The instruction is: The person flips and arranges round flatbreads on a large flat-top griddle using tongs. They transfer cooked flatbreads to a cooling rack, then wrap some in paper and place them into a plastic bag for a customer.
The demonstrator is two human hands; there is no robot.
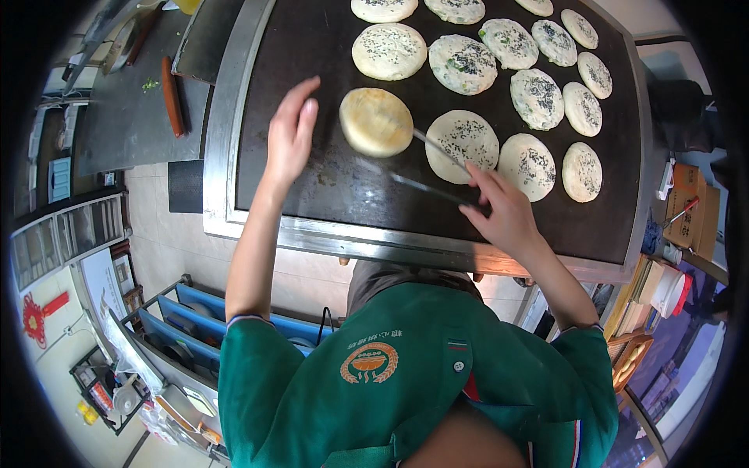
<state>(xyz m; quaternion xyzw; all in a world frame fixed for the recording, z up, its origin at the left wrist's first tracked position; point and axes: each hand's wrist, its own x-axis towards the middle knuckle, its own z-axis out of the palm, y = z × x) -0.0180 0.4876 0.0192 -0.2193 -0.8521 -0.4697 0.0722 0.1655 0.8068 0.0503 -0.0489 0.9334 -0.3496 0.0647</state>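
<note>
Our right hand (pixel 503 209) pinches a pair of metal tongs (pixel 425 168) near their joined end, its fingers curled around them. The tong tips reach under the edge of a browned flatbread (pixel 375 121), which lies golden side up on the dark griddle (pixel 328 179). Our left hand (pixel 290 132) hovers just beside it, fingers together and loosely extended, holding nothing. Pale flatbreads sprinkled with sesame and herbs (pixel 462 139) fill the griddle's far right.
</note>
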